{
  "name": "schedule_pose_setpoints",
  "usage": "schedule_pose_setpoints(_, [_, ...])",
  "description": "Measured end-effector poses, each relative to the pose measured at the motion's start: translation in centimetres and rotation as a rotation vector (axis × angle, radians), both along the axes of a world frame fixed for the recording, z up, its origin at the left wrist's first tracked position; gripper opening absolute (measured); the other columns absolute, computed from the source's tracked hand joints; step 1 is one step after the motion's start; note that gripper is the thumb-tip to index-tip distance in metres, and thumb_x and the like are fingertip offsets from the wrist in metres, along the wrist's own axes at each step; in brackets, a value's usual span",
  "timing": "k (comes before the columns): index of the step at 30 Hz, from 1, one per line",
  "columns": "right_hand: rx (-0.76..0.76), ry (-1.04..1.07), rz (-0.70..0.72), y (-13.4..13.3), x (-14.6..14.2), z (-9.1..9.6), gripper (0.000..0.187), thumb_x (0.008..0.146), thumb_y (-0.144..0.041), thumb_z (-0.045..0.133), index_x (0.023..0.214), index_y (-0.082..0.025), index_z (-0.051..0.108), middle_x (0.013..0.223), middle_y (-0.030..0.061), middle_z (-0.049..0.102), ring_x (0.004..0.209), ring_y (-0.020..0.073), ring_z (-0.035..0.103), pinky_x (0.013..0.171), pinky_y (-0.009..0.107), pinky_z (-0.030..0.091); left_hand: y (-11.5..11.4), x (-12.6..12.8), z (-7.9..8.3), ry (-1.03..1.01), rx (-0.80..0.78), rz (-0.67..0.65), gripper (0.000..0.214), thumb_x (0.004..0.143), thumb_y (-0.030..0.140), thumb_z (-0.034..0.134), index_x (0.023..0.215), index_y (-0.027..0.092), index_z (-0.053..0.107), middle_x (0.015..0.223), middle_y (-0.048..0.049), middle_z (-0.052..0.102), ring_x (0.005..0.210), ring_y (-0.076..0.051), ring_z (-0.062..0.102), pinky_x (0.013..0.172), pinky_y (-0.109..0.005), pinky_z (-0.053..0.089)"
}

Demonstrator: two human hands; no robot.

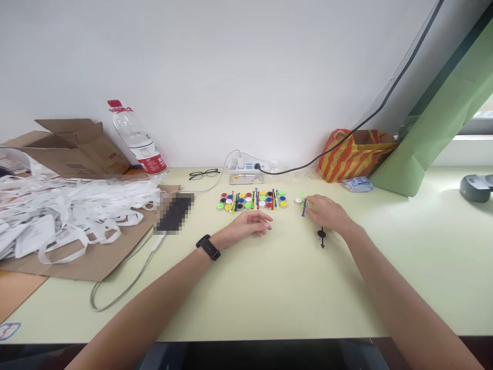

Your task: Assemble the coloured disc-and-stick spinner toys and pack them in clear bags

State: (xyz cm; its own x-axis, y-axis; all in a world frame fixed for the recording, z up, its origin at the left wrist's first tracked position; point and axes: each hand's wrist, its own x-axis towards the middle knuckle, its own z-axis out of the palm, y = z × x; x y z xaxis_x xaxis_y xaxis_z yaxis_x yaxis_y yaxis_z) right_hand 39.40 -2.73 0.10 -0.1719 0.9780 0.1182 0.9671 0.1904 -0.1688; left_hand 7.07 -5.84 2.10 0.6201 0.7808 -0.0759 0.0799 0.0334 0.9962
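Note:
My right hand [328,211] is closed in a pinch at thin plastic sticks, one of them a blue stick [303,209] with green beside it; the fingers partly hide them. Just left of the fingertips lies a white round disc [298,201]. Below that hand, a black disc with a black arrow-tipped stick [322,235] lies on the table. My left hand [254,223], with a dark watch on the wrist, hovers or rests with loosely bent fingers, holding nothing visible. Behind it are rows of coloured discs [248,204] with bundles of coloured sticks [256,198] between them.
A power strip [246,167], glasses [204,174] and a small clear case [245,179] stand near the wall. To the left are a bottle [142,141], a cardboard box [77,149], white straps [77,210] and a cable. A striped bag [342,159] and tissue pack [358,184] sit right.

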Motion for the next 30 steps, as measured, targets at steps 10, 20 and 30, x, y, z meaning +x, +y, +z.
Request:
schedule_pose_setpoints(10, [0.081, -0.011, -0.035, 0.5, 0.5, -0.6, 0.029, 0.097, -0.025, 0.049, 0.12, -0.026, 0.066, 0.123, 0.0099, 0.067, 0.115, 0.0285, 0.06, 0.084, 0.038, 0.05, -0.1, 0.0, 0.1, -0.01, 0.001, -0.004, 0.035, 0.084, 0.037, 0.076, 0.112, 0.016, 0.072, 0.102, -0.0121, 0.074, 0.081, -0.015, 0.065, 0.075, -0.029, 0.051])
schedule_pose_setpoints(20, [0.104, -0.027, -0.069, 0.6, 0.5, -0.3, 0.015, 0.09, -0.019, 0.053, 0.09, -0.023, 0.067, 0.107, 0.0076, 0.068, 0.103, 0.0253, 0.061, 0.077, 0.035, 0.045, -0.1, 0.0, 0.2, 0.007, 0.0, -0.004, 0.037, 0.084, 0.038, 0.076, 0.113, 0.016, 0.071, 0.103, -0.0121, 0.073, 0.08, -0.014, 0.064, 0.075, -0.029, 0.051])
schedule_pose_setpoints(30, [0.214, 0.48, 0.004, 1.2, 0.9, 0.6, 0.008, 0.09, -0.028, 0.052, 0.088, -0.022, 0.056, 0.101, 0.0078, 0.067, 0.098, 0.0238, 0.062, 0.082, 0.036, 0.051, -0.1, -0.1, 0.0, -0.006, 0.002, -0.014, 0.037, 0.086, 0.041, 0.075, 0.113, 0.016, 0.071, 0.103, -0.0124, 0.074, 0.08, -0.015, 0.064, 0.076, -0.029, 0.051])
